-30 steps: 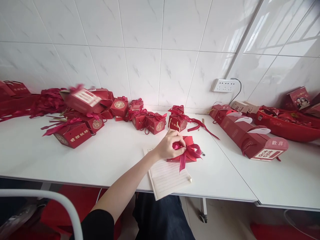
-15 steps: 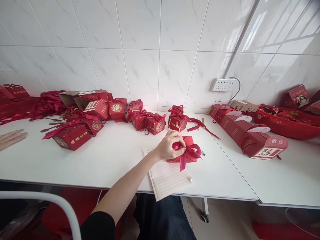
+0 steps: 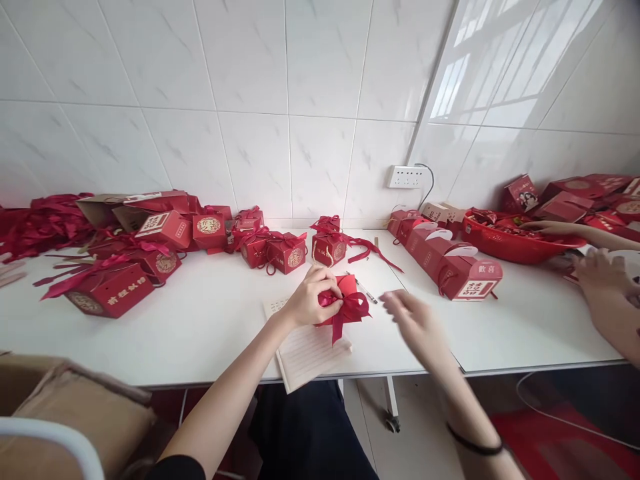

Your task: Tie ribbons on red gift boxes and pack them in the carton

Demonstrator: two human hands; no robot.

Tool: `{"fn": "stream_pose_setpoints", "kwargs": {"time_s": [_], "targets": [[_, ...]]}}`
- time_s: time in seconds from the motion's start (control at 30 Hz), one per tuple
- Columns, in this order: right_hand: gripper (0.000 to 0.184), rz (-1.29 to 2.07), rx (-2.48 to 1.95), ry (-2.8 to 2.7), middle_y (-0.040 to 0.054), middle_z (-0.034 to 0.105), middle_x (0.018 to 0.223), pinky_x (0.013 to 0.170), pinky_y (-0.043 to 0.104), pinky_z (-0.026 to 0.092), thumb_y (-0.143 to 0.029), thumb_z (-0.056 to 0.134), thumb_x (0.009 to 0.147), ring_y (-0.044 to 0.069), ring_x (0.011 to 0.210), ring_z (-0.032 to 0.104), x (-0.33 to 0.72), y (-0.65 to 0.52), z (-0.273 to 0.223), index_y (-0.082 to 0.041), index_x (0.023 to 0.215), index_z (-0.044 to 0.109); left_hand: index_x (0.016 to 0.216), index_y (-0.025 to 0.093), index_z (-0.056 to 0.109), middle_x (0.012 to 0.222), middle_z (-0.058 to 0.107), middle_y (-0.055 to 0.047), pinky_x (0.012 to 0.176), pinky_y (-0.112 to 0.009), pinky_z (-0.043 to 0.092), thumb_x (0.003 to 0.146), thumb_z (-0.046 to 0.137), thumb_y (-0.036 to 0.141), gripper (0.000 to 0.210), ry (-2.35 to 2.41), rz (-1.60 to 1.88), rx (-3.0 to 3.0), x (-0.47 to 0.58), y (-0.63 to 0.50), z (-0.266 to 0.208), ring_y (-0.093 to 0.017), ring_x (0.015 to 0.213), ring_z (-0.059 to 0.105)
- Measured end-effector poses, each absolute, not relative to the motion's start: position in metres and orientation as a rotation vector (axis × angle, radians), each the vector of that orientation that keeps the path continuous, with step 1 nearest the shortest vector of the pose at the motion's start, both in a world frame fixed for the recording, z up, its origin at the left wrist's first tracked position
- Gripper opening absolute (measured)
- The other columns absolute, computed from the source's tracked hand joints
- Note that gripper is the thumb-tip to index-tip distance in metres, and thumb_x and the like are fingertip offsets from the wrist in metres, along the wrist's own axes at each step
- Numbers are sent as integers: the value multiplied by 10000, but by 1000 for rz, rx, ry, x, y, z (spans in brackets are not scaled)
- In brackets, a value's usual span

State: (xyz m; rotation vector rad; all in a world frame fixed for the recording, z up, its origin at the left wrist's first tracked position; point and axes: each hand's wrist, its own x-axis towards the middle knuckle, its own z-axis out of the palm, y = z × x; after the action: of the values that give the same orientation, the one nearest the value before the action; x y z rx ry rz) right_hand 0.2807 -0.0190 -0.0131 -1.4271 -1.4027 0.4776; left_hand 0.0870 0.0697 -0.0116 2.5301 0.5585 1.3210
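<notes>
My left hand (image 3: 319,300) pinches the dark red ribbon (image 3: 356,305), tied in a bow on top of a small red gift box (image 3: 349,285). A loose ribbon tail hangs down the box's near side. The box rests partly over a lined notebook (image 3: 310,359) at the table's front edge. To the right of the box, my right hand (image 3: 413,327) is in the air, apart from it; motion smears its fingers and nothing shows in them. A pen (image 3: 368,292) lies just behind the box, between the two hands.
Ribboned red boxes (image 3: 286,253) line the back of the white table (image 3: 210,333); ribbons (image 3: 55,223) are heaped at left. At right stand handled boxes (image 3: 470,277) and a red basin (image 3: 520,243), with another person's hands (image 3: 607,277) nearby. A cardboard box (image 3: 85,413) is at lower left.
My right hand has come into view from the lower right. My left hand keeps its pinch on the ribbon. The view has turned right, showing another person's hands by the basin.
</notes>
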Motion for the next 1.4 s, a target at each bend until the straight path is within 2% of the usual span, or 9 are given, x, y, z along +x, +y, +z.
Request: {"fn": "stream_pose_setpoints", "kwargs": {"time_s": [0.07,0.17,0.37,0.57,0.67,0.83,0.93,1.13,1.4], "targets": [[517,609,-1371,-1421,64,622,734,644,297,457,-648,520,794,191,698,568,273,-15,-20,-145,744,630,687,188,601,786,549,-40,820,-360,448,720,605,170,38,584,1306,2562,88,67,-9,-193,860,502],[487,758,-1290,-1372,41,588,656,611,285,415,-650,574,708,182,645,532,263,-9,-26,-165,667,590,673,194,600,789,554,-38,825,-359,451,709,608,171,44,632,1242,2580,91,63,-5,-195,871,508],[412,920,-1225,-1250,15,539,612,556,254,368,-569,546,718,136,581,453,270,-4,-18,-170,616,534,669,193,601,791,547,-38,817,-342,458,705,611,161,49,590,1205,2607,96,60,-2,-190,876,504],[560,923,-1282,-1271,-19,402,468,483,247,279,-690,545,675,95,467,332,273,1,-13,-183,481,409,691,192,586,813,547,-28,858,-366,434,714,597,142,55,712,1116,2633,98,53,1,-190,883,499],[622,928,-1305,-1215,-37,341,448,464,247,233,-766,535,640,86,448,282,272,5,-16,-195,486,344,686,192,576,810,546,-21,846,-350,436,742,615,176,70,762,1072,2618,99,50,3,-186,881,489],[639,942,-1252,-1165,-26,372,460,488,255,265,-803,489,664,100,461,323,270,6,-27,-192,508,383,707,198,601,810,549,-18,843,-338,432,767,659,250,98,818,1081,2589,101,53,-1,-195,905,461],[603,947,-1139,-1172,-17,427,496,515,254,308,-771,550,658,112,494,370,267,3,-35,-185,562,449,732,200,628,814,544,-18,850,-343,426,767,649,207,42,856,1143,2569,103,55,-5,-194,899,461],[519,929,-1006,-1155,-23,457,541,528,245,355,-661,692,620,118,528,411,258,-5,-42,-182,620,491,680,192,618,784,538,-19,844,-349,423,777,619,201,98,912,1229,2488,108,54,-8,-190,872,469],[475,830,-1021,-1106,-23,469,551,536,250,377,-651,580,755,123,522,431,260,-7,-39,-184,710,506,681,205,628,774,539,-17,846,-353,432,774,617,209,94,867,1186,2480,106,50,-5,-195,885,474]]}}
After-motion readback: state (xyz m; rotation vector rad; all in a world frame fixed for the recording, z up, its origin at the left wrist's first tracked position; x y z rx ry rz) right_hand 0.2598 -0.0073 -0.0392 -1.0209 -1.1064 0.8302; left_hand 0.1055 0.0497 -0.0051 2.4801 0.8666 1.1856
